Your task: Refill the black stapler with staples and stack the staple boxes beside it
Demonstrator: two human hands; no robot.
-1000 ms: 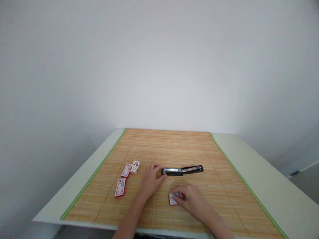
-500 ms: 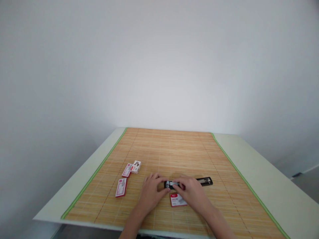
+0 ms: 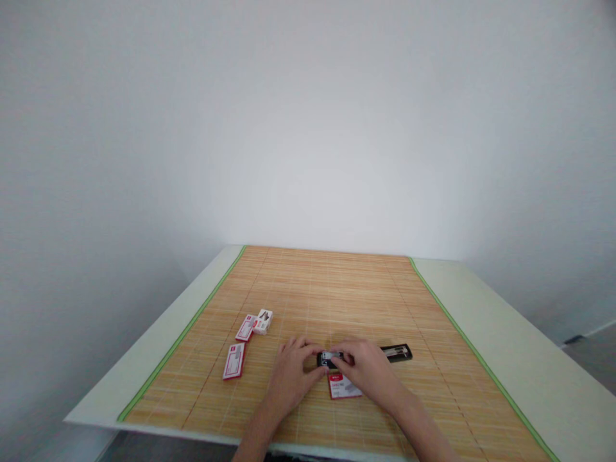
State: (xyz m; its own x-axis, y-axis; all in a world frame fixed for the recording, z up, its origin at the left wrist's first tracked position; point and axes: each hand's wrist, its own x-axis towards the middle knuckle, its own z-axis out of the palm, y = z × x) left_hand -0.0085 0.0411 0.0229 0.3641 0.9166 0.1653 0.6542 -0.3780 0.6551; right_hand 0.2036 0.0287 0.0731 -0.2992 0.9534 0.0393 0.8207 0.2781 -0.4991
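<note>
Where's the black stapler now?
Head view, lower half, right of center: the black stapler lies on the bamboo mat, just beyond the rightmost red-and-white staple box.

From my end I see a black stapler [image 3: 399, 352] with silvery metal. On its near side, the staple box [image 3: 339, 389] is white and red. Left of it, two cartons [image 3: 233, 361] are white with crimson borders, one small box [image 3: 263, 321] white with dark print. Beneath it, the green-edged bamboo mat [image 3: 327, 289] shows fine tan stripes.
</note>
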